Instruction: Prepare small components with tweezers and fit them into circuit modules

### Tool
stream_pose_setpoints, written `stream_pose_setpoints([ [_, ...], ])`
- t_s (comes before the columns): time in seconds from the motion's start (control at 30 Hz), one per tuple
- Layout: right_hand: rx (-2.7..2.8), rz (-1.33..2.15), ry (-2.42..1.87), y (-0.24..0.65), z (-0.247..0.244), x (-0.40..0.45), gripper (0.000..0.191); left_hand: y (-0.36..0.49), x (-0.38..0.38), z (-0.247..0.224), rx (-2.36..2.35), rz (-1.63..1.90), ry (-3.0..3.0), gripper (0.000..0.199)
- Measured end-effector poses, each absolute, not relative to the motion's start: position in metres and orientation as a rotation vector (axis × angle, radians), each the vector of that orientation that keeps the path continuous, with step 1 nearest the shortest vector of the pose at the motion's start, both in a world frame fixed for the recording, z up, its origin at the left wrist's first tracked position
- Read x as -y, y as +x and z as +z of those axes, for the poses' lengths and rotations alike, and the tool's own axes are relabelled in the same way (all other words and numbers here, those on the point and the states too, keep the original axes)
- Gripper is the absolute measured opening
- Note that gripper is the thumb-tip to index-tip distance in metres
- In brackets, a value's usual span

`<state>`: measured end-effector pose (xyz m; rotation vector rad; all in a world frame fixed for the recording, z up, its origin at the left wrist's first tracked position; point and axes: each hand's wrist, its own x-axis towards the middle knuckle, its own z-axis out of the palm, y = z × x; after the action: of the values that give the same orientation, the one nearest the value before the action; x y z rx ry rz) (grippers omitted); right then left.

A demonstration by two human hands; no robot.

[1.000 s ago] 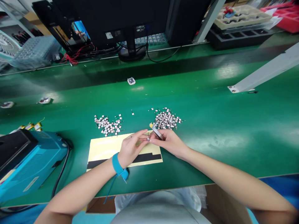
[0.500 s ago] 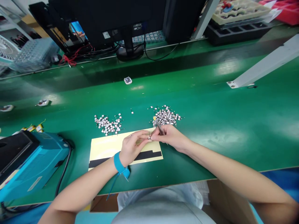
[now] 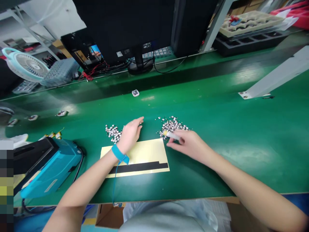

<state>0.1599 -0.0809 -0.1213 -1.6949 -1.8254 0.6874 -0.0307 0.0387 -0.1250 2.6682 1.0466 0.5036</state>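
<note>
My left hand (image 3: pixel 131 133), with a blue strap (image 3: pixel 118 153) at the wrist, reaches over the right side of the left pile of small white parts (image 3: pixel 113 132). Its fingers are stretched forward, thumb apart from them; I make out nothing held. My right hand (image 3: pixel 189 141) is beside the right pile of small white parts with dark leads (image 3: pixel 172 125). It grips a slim pale tool with a yellow end (image 3: pixel 172 135), blurred, its kind unclear. Below both piles lies a yellow sheet (image 3: pixel 149 149) with a black strip (image 3: pixel 145 167) along its lower part.
A blue and black machine (image 3: pixel 53 170) stands at the left with a cable. Small white devices (image 3: pixel 135 93) lie farther back. Behind are a monitor stand (image 3: pixel 140 66), a fan (image 3: pixel 31 66) and trays (image 3: pixel 251 24). A white metal post (image 3: pixel 277 74) rises at the right.
My hands have parted from the small part they held together above the sheet. The left moved up and left to the left pile; the right moved right with the tool. The view shifted.
</note>
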Motion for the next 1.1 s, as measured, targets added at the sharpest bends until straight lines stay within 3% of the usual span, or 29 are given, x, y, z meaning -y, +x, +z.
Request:
stream_pose_setpoints([
  [0.13,2.208,0.774,-1.682,0.137,-0.124,0.099,0.009,-0.025,-0.066,-0.139,-1.062,0.232,2.864,0.023],
  [0.27,2.445,0.641,-1.713,0.117,-0.131,0.112,0.014,-0.025,-0.067,-0.142,-1.002,0.167,2.898,0.023],
  [0.57,2.586,0.570,-1.798,0.106,-0.124,0.111,0.015,-0.033,-0.014,-0.136,-0.962,0.733,1.926,0.010],
  [0.73,2.205,0.913,-1.768,0.115,-0.131,0.098,0.007,-0.031,0.000,-0.155,-0.952,0.712,1.518,0.020],
  [0.9,1.950,1.145,-1.699,0.133,-0.134,0.082,0.014,-0.030,0.003,-0.154,-0.922,0.815,1.419,0.025],
  [1.1,1.274,1.293,-1.380,0.133,-0.132,0.075,0.020,-0.029,0.016,-0.149,-0.792,0.842,1.466,0.025],
])
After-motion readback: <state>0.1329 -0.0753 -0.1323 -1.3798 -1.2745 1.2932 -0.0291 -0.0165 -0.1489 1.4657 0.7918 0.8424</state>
